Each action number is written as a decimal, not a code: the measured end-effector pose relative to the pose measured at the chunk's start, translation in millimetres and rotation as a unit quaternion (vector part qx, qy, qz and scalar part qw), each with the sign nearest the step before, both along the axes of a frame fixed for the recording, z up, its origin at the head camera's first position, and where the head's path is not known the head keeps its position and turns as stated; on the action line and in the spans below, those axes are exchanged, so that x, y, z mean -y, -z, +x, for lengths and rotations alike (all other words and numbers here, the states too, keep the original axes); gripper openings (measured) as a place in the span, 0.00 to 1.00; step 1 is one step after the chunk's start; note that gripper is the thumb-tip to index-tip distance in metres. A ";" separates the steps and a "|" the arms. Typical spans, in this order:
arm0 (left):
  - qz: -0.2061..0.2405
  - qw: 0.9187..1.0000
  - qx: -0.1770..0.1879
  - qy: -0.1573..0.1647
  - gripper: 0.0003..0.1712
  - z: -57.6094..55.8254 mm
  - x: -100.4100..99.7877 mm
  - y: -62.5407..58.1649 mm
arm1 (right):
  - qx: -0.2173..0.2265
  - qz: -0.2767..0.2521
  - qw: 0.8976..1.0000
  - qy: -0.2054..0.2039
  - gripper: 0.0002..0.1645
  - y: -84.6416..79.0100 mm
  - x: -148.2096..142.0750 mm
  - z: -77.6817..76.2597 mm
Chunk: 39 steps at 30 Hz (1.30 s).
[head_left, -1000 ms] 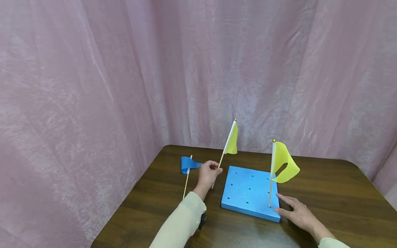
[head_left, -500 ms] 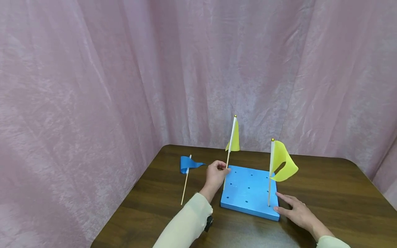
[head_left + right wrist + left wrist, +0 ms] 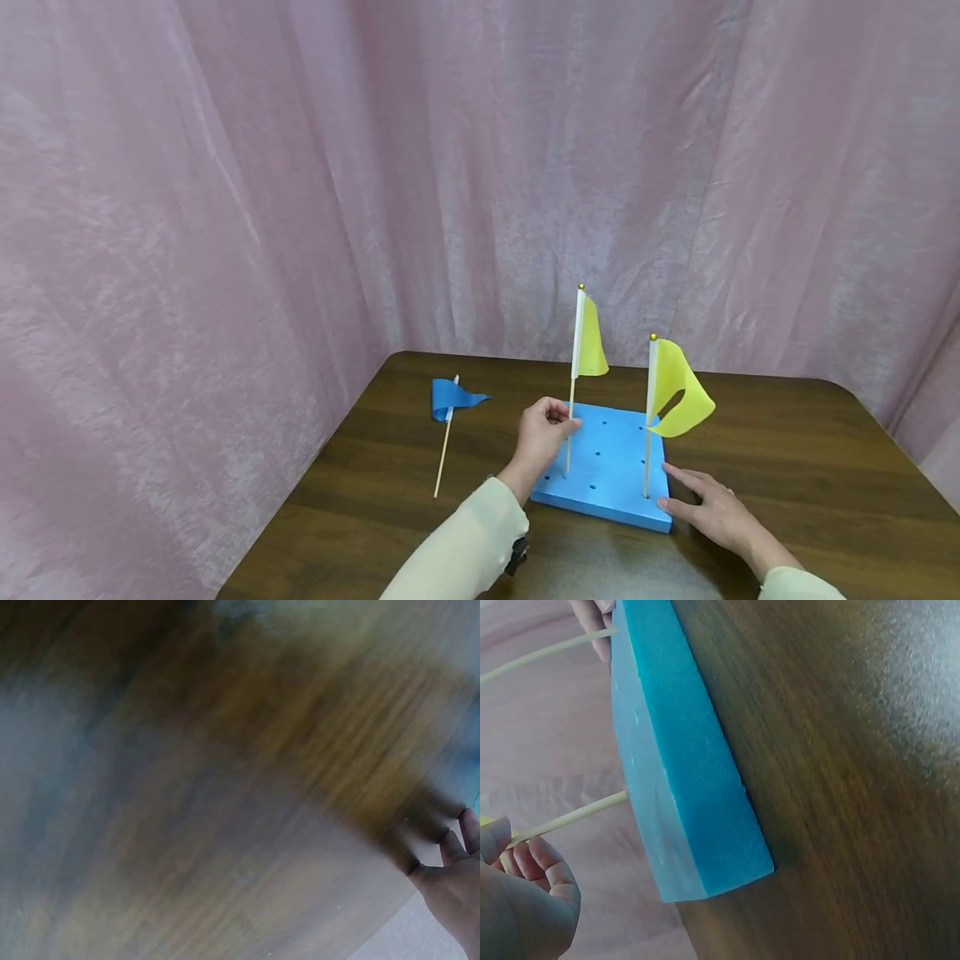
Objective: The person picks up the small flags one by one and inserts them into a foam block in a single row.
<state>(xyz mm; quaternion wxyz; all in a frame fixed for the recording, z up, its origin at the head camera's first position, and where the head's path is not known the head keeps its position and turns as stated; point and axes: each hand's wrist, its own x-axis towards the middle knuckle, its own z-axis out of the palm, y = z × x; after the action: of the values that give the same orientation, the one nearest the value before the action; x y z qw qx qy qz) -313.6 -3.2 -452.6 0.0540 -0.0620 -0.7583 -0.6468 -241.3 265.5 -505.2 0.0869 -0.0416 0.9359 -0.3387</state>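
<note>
My left hand (image 3: 542, 435) pinches the thin stick of a yellow flag (image 3: 592, 342), held nearly upright over the left part of a blue board with small holes (image 3: 618, 471). In the left wrist view this stick (image 3: 577, 818) meets the board's top face; whether its tip is in a hole I cannot tell. Another yellow flag (image 3: 678, 375) stands upright in a hole near the board's front right corner. My right hand (image 3: 720, 512) touches the board's right edge, fingers spread and thumb near the corner. In the right wrist view only part of the right hand (image 3: 454, 889) shows.
A blue flag (image 3: 459, 400) on a stick lies on the brown wooden table (image 3: 360, 500), left of the board. Pink curtains (image 3: 480, 183) hang behind the table and along its left side.
My left hand has carried its yellow flag rightward from beside the board to over it, and the stick has come more upright. The right hand stays at the board's edge.
</note>
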 end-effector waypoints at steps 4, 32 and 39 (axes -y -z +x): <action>-0.005 1.000 -0.005 0.008 0.08 2.5 -2.8 1.6 | -0.001 0.002 1.000 0.000 0.49 -0.8 0.2 0.5; -0.029 0.998 0.005 0.062 0.11 19.4 -18.2 14.4 | 0.008 -0.003 1.000 0.010 0.50 2.0 1.9 -0.4; -0.055 0.996 0.005 0.073 0.12 22.4 -13.4 21.6 | 0.005 -0.004 1.000 0.008 0.50 1.2 3.6 0.6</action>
<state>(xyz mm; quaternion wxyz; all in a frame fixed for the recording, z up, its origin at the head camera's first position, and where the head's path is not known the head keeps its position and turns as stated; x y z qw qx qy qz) -291.2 10.2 -474.3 -0.0005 -0.1163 -0.7865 -0.6065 -240.7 261.9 -506.3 0.0891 -0.0328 0.9345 -0.3431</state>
